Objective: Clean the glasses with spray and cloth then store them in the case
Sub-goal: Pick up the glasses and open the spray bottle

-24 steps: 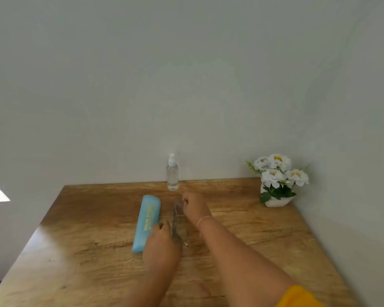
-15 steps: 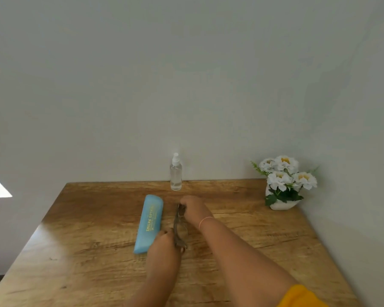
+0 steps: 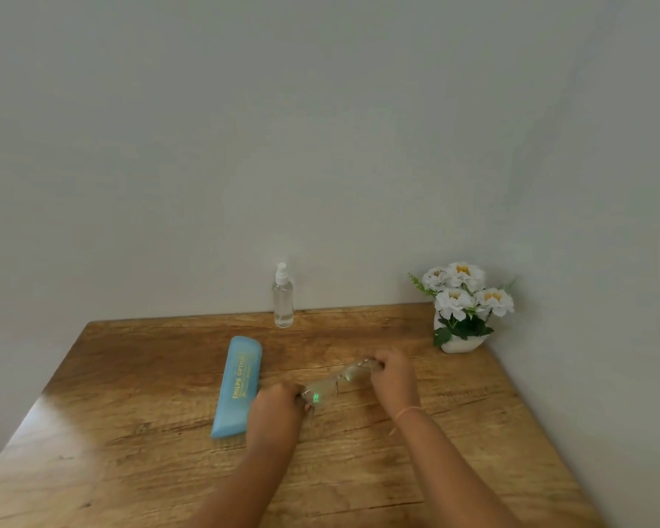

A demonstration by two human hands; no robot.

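Risk, frame: bending or twisting at the hinges, likely if the two hands pull unevenly on opposite ends.
Risk, lenses: smears from skin contact before any wiping; scratching if set lens-down on the wood.
Risk, drop: slip from a light pinch on thin, smooth frame ends.
Glasses [image 3: 336, 383]: clear lenses in a thin pale frame, nearly see-through against the wood grain; green glint on the nearer lens; arms too faint to tell folded or open.
Position: slung between both hands, low over the tabletop [image 3: 473, 470], just right of the case; contact with the wood not clear.
Left hand [image 3: 279, 407]: fingers [image 3: 298, 396] curled, pinching the nearer end.
Right hand [image 3: 394, 375]: fingers curled round the farther end.
Case [image 3: 238, 386]: blue, closed, lying flat.
Spray bottle [image 3: 283, 299]: upright at the far edge by the wall, well apart from the hands.
Cloth: none in view.
Flowers [image 3: 463, 295]: white, potted, far right corner.
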